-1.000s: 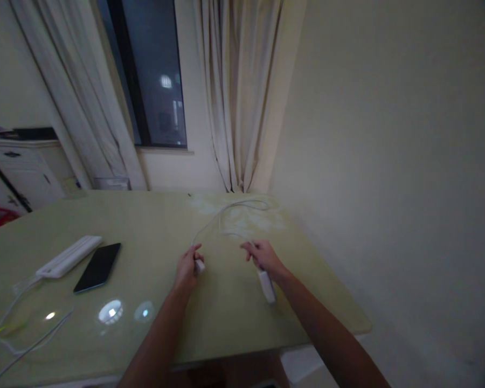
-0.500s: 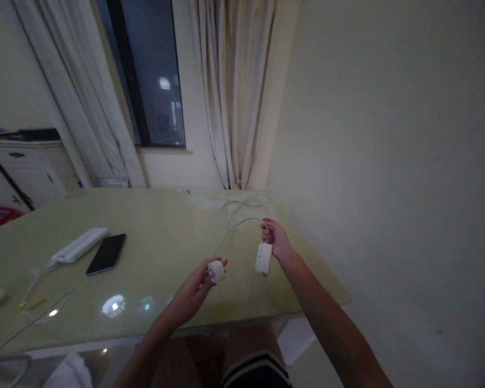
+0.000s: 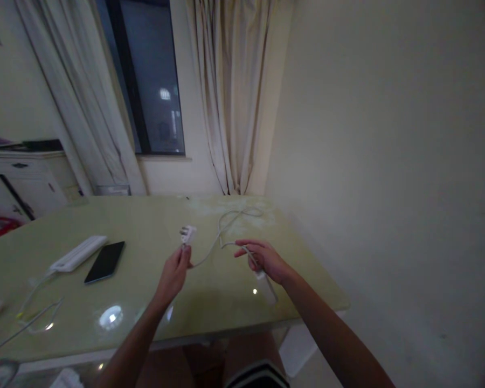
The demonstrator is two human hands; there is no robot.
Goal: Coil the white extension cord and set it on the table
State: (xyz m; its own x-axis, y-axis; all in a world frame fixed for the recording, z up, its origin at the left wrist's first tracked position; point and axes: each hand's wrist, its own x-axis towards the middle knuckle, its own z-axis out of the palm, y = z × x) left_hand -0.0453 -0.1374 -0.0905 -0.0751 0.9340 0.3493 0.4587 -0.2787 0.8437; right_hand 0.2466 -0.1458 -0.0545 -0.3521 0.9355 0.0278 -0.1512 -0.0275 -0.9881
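- White plug [image 3: 188,234]: raised clear of the table [image 3: 145,215], just above the left hand [image 3: 173,270]; prongs too blurred to tell apart.
- Left hand: fingertips pressed together in a pinch on the white cable [image 3: 210,250] right under the plug, arm reaching in from the bottom edge.
- White cable: sags from that pinch towards the right, then runs back into a loose loop lying on the far part of the table, near the corner by the wall [image 3: 388,161].
- Right hand [image 3: 262,257]: loosely curled about another stretch of the same cable, forefinger stretched out towards the left, well apart from the left hand.
- White adapter block [image 3: 267,284]: just under the heel of the right hand, at the cable's end; hanging or resting on the table, cannot tell.
- Further left on the table: a white power strip [image 3: 78,253] and a dark phone [image 3: 105,262] just beside each other, with a thin cord [image 3: 32,319] trailing from the strip towards the near edge.
- Behind the table: a pale curtain [image 3: 230,108] beside a dark window [image 3: 153,81], and a white cabinet [image 3: 20,180] at far left.
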